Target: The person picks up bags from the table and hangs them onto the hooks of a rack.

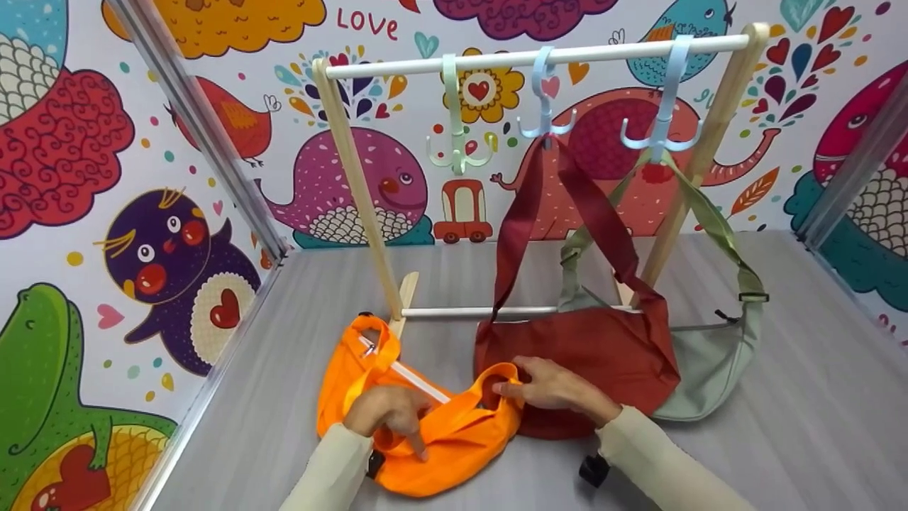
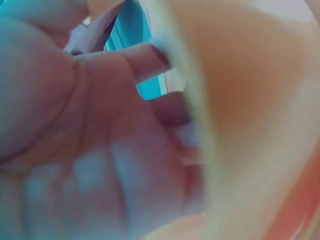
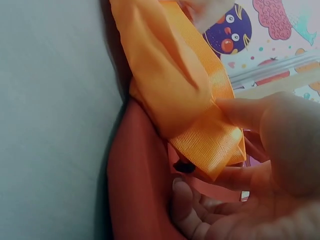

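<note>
An orange shoulder bag (image 1: pixel 454 461) with a white zip line lies on the grey table in front of the wooden rack. My left hand (image 1: pixel 394 415) is over its left part, in the strap, one finger pointing down across the fabric. Up close in the left wrist view, the fingers of the left hand (image 2: pixel 120 120) pass behind a blurred strap edge. At the bag's right end my right hand (image 1: pixel 557 387) pinches the folded orange strap (image 3: pixel 207 145) between thumb and fingers. A dark red bag (image 1: pixel 582 348) hangs right beside that hand, its lower part touching the table.
The rack's white rail (image 1: pixel 603 52) carries a pale green hook (image 1: pixel 457 135) and two blue hooks. The red bag hangs from the middle blue hook (image 1: pixel 545 106), a grey-green bag (image 1: pixel 709 362) from the right one (image 1: pixel 663 113). Printed walls enclose the table (image 1: pixel 241 426).
</note>
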{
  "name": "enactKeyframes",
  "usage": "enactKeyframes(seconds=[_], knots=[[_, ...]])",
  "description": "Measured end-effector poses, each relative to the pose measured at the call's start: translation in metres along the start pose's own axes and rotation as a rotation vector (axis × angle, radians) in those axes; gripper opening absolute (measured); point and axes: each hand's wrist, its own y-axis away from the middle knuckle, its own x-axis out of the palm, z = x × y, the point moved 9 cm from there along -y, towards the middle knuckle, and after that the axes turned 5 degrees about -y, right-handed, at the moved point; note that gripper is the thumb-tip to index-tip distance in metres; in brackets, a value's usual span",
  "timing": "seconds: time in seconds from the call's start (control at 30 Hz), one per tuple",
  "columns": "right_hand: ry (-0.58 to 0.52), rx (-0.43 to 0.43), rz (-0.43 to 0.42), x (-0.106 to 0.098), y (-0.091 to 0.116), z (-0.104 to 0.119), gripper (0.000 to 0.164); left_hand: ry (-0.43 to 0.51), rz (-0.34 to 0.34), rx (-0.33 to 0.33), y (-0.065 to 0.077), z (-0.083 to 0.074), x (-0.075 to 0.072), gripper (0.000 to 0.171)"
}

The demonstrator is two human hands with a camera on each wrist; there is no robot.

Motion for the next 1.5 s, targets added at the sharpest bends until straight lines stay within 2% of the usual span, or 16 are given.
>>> enactKeyframes(seconds=[0.13, 0.27, 0.37, 0.5, 0.73, 0.93, 1.0, 1.23, 1.5], knots=[[0.002, 0.019, 0.001, 0.0, -0.001, -0.003, 0.089, 0.041, -0.014, 0.022, 0.003, 0.0, 0.0, 0.041], [-0.013, 0.019, -0.001, 0.001, -0.003, -0.005, 0.088, 0.078, -0.038, 0.027, 0.007, 0.003, -0.001, 0.048], [-0.032, 0.015, -0.011, 0.0, -0.004, -0.006, 0.087, 0.085, -0.035, 0.032, 0.009, 0.002, -0.002, 0.046], [-0.05, 0.017, -0.002, 0.0, -0.006, -0.006, 0.087, 0.05, -0.051, 0.03, 0.011, 0.001, -0.004, 0.039], [-0.068, -0.029, 0.011, 0.001, -0.007, -0.001, 0.073, -0.102, -0.149, 0.018, 0.014, -0.001, -0.011, 0.038], [-0.073, -0.011, 0.013, 0.002, -0.006, -0.002, 0.075, -0.115, -0.164, -0.018, 0.016, 0.003, -0.014, 0.043], [-0.069, -0.007, 0.011, 0.001, -0.006, -0.003, 0.075, -0.14, -0.169, -0.009, 0.017, 0.003, -0.016, 0.038], [-0.051, 0.041, 0.009, -0.001, -0.004, -0.006, 0.088, -0.104, -0.149, 0.025, 0.021, 0.004, -0.02, 0.031], [-0.043, 0.045, 0.009, 0.001, -0.004, -0.006, 0.087, -0.14, -0.158, 0.052, 0.033, 0.008, -0.024, 0.03]])
